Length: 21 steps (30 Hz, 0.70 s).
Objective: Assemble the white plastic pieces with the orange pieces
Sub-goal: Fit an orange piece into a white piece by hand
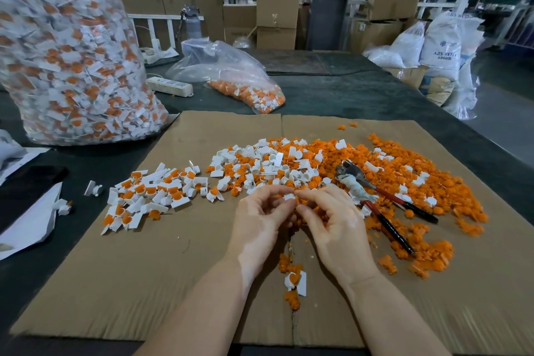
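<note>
- L hand [261, 212] & R hand [332, 221] meet over the cardboard sheet [179, 263], fingertips together around a small white piece [289, 197]. Both grips closed on it in a pinch, as far as I can tell; whether an orange piece is already between the fingers is hidden.
- Task stock: mixed pile of loose white pieces [260, 163] just ahead of the hands, orange pieces [404, 182] spread to the right. Finished units [147, 191] heaped to the left; one more assembled unit [296, 280] lies between the forearms.
- Pliers [387, 199] w/ red-black handles lie on the orange pile, just beside the R hand.
- Big clear bag of assembled units [69, 61] far left on the tabletop [361, 92]; smaller bag of orange parts [245, 89] behind, power strip [170, 86] near it.
- Risks, my judgement: parts are tiny, so a misaligned press could seat the insert crooked or pop it out of the pinch into the pile, where it's lost among lookalikes.
- R wrist sits close to the pliers; a sideways reach could knock them & scatter orange parts off the cardboard edge.
- Loose parts under the forearms could get swept off the near side.
</note>
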### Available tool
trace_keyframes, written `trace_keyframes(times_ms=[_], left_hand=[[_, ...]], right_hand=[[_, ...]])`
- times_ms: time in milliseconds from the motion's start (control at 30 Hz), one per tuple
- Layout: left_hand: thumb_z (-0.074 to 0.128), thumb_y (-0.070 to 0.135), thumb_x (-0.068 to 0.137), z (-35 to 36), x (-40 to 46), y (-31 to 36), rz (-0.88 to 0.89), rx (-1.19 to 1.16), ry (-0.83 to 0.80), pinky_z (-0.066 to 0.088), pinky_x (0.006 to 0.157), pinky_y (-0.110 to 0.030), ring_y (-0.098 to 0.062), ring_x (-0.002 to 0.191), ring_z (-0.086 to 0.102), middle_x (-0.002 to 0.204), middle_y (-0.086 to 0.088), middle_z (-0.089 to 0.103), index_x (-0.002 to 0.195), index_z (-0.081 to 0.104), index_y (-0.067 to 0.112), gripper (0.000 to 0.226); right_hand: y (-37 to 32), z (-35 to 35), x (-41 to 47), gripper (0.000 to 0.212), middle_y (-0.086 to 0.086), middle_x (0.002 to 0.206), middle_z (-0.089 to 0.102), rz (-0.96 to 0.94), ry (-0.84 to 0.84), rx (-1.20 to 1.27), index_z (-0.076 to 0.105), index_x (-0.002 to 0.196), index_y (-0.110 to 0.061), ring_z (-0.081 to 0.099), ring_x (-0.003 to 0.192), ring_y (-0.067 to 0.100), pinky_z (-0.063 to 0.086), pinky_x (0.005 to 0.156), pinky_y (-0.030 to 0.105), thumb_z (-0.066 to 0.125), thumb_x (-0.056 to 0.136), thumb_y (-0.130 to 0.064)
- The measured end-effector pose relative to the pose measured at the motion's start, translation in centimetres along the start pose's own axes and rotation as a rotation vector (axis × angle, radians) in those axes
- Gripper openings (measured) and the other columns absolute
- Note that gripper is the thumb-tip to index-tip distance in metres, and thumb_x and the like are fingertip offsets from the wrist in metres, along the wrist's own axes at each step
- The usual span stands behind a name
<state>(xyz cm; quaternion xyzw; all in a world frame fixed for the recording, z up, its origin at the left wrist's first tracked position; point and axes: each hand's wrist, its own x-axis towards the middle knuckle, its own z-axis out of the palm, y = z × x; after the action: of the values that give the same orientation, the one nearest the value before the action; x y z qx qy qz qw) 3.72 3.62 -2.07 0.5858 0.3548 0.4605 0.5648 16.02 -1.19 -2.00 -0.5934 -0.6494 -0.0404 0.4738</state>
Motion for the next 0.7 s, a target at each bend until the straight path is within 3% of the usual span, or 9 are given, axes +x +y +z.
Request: trace_keyframes(times_ms=[200, 300, 367, 467, 533, 700], left_hand=[[0.064, 0.01, 0.087, 0.0, 0.1, 0.1, 0.008, 0.026, 0.005, 0.056, 0.067, -0.023, -0.014, 0.066, 0.064, 0.072, -0.008, 0.065, 0.099, 0.068, 0.017, 0.014], [0.065, 0.007, 0.086, 0.1, 0.2, 0.1, -0.007, 0.011, 0.025, 0.055, 0.066, -0.021, -0.013, 0.063, 0.063, 0.067, -0.005, 0.064, 0.096, 0.067, 0.016, 0.014], [0.064, 0.004, 0.086, 0.1, 0.3, 0.2, -0.008, 0.012, 0.028, 0.052, 0.063, -0.017, -0.011, 0.06, 0.061, 0.066, -0.005, 0.062, 0.096, 0.066, 0.015, 0.016], [0.062, 0.002, 0.086, 0.2, 0.3, 0.2, -0.004, 0.036, 0.028, 0.052, 0.062, -0.016, -0.009, 0.06, 0.061, 0.066, -0.006, 0.061, 0.095, 0.066, 0.017, 0.017], [0.062, 0.002, 0.086, 0.3, 0.4, 0.3, -0.01, 0.035, 0.036, 0.052, 0.062, -0.017, -0.008, 0.059, 0.061, 0.067, -0.006, 0.061, 0.094, 0.066, 0.017, 0.017], [0.062, 0.004, 0.087, 0.4, 0.6, 0.3, -0.02, 0.032, 0.052, 0.05, 0.06, -0.013, -0.006, 0.059, 0.062, 0.065, 0.001, 0.064, 0.095, 0.066, 0.017, 0.016]], right_hand=[[-0.3, -0.3, 0.0, 0.018, -0.009, 0.088, 0.059, 0.046, -0.004, -0.018, 0.069, 0.101, -0.015, 0.053, 0.087, 0.008, 0.041, 0.08, 0.014, 0.067, 0.084, -0.014], [-0.2, -1.1, 0.5, 0.025, -0.002, 0.1, 0.064, 0.178, 0.073, -0.156, 0.066, 0.108, -0.013, 0.056, 0.099, 0.014, 0.038, 0.091, 0.029, 0.064, 0.086, -0.024], [0.3, -2.3, 1.2, 0.035, 0.004, 0.116, 0.061, 0.376, 0.067, -0.344, 0.06, 0.119, -0.013, 0.051, 0.112, 0.02, 0.034, 0.096, 0.037, 0.055, 0.09, -0.033], [1.7, -4.6, 2.5, 0.046, 0.01, 0.13, 0.046, 0.691, -0.181, -0.681, 0.052, 0.12, -0.015, 0.039, 0.12, 0.027, 0.028, 0.101, 0.047, 0.044, 0.09, -0.049], [2.6, -5.7, 3.1, 0.05, 0.011, 0.134, 0.039, 0.821, -0.354, -0.764, 0.051, 0.117, -0.017, 0.033, 0.124, 0.029, 0.023, 0.103, 0.051, 0.044, 0.086, -0.056], [4.1, -6.3, 3.5, 0.053, 0.01, 0.136, 0.038, 0.831, -0.461, -0.846, 0.053, 0.113, -0.021, 0.032, 0.125, 0.03, 0.024, 0.103, 0.05, 0.052, 0.08, -0.062]])
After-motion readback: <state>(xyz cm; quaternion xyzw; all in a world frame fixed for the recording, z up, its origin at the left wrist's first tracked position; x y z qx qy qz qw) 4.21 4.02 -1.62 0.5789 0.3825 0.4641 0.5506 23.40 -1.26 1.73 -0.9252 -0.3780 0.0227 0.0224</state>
